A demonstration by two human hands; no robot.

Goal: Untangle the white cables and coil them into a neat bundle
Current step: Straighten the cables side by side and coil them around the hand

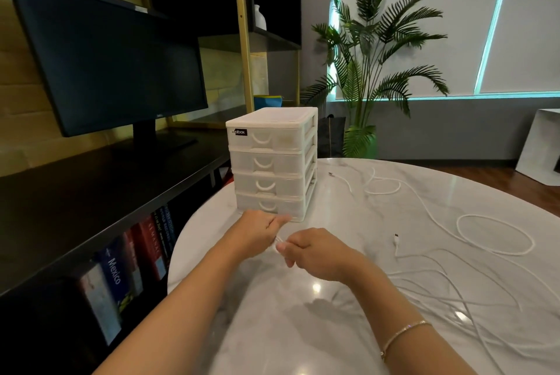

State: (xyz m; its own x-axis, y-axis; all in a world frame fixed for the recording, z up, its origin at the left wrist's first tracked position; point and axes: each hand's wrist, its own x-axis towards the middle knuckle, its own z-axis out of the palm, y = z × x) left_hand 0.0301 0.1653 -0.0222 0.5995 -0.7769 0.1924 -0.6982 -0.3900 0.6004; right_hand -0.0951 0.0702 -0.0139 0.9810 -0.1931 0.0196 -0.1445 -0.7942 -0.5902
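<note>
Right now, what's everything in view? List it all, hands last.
cables: several, white, loose loops on the table's right half
table: one, white marble, round
drawer unit: one, white, four drawers, table's far left edge
monitor: one, black, on the dark sideboard, left
books: a row, mixed colours, under the sideboard
shelf: one, gold and black, behind the monitor
vase: one, white, on the shelf
plant: one, green palm, behind the table
bracelet: one, gold, right wrist
left hand: pinches a cable end
right hand: pinches the same cable
</note>
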